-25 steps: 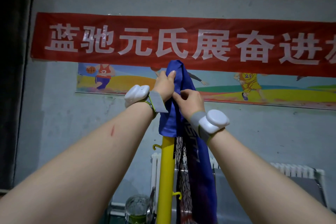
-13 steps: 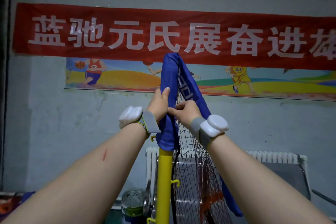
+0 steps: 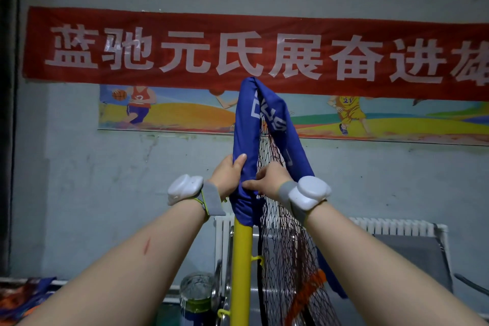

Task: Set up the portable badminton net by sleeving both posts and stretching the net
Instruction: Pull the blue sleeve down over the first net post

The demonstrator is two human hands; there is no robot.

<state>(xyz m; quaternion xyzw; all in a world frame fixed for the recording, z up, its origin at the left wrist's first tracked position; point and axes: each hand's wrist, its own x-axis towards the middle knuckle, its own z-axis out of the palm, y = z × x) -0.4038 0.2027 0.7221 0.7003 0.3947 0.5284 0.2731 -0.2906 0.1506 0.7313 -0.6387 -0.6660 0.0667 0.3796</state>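
Midway through sleeving a post: the left grip [image 3: 228, 176] and right grip [image 3: 268, 181] both clamp the net's blue sleeve [image 3: 246, 124], its mouth bunched over the yellow post [image 3: 240, 259]. Next, likely, a steady downward pull, keeping the mesh [image 3: 283, 241] untangled.

**Layout at the post: head view**

Your post [image 3: 240, 259] stands upright at centre, in front of the wall [image 3: 79, 180]. The sleeve [image 3: 244, 124] sits over the post's top end, rises above it and folds down to the right. Your left hand [image 3: 229, 174] grips the sleeve's left side and your right hand [image 3: 267, 181] pinches its right, both just above its lower edge. The net [image 3: 285, 259] hangs right of the post. On the wall, the banner [image 3: 185, 47] lies above the picture strip [image 3: 172, 111]. The radiator [image 3: 391, 226] sits low behind the net. A jar [image 3: 197, 296] stands low, left of the post.
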